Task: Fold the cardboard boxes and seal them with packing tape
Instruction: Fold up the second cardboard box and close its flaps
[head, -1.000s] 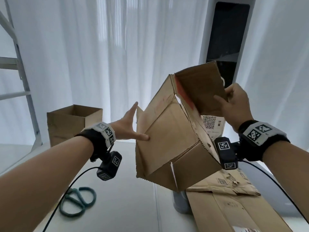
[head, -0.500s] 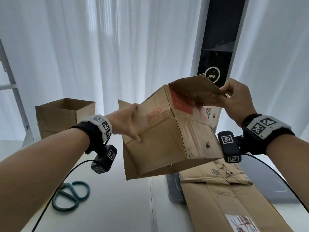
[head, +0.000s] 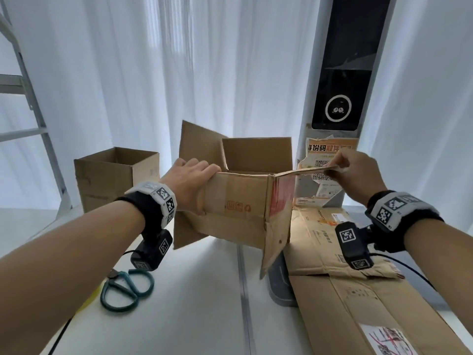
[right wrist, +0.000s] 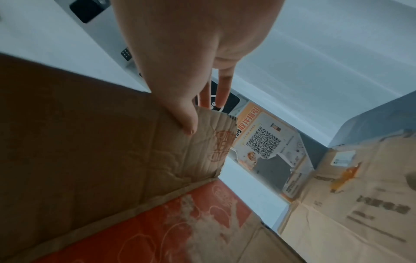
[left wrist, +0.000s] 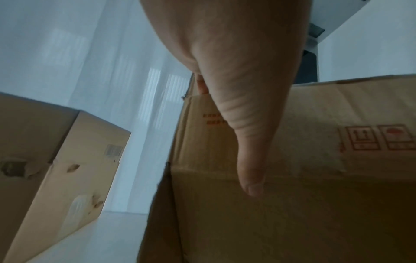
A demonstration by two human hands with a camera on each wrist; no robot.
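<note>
Head looks down; wrists close, sharing box (head: 238, 206).

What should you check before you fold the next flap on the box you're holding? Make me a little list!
1. Left hand grips the box rim: ok.
2. Right hand pinches the side flap: ok.
3. Box resting on the table: not ok, it is held above it.
4. Flaps folded shut: not ok, they stand open.
5. Packing tape in view: not ok, none shows.
6. Scissors on the table: ok.
</note>
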